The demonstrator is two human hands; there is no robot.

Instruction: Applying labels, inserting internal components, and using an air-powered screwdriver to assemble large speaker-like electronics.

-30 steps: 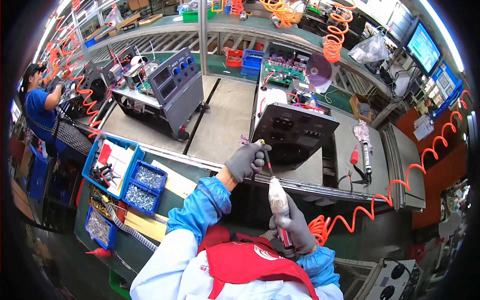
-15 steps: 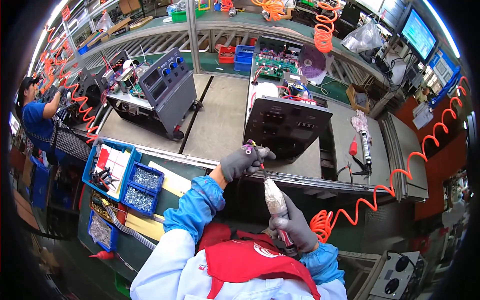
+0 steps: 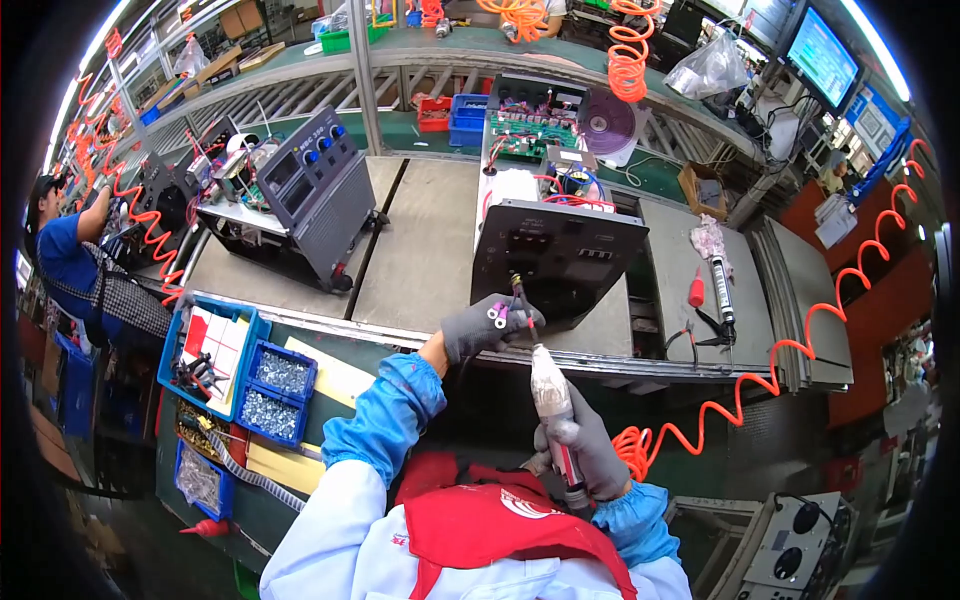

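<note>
The right grey-gloved hand [image 3: 590, 450] is wrapped around a white-and-red cylindrical driver [image 3: 550, 388]. The left grey-gloved hand [image 3: 476, 330] pinches purple-sleeved metal ring terminals [image 3: 499, 314] beside the driver's tip, near a black rectangular panel [image 3: 590, 250].

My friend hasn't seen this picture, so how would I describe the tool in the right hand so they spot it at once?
Find the big red apron at bottom centre. Just above its right side, the gray-gloved right hand grips the tool, its tip pointing up toward the left hand. Unlike the black-handled tube gun lying farther right, it has a tapered, whitish nose.
</note>
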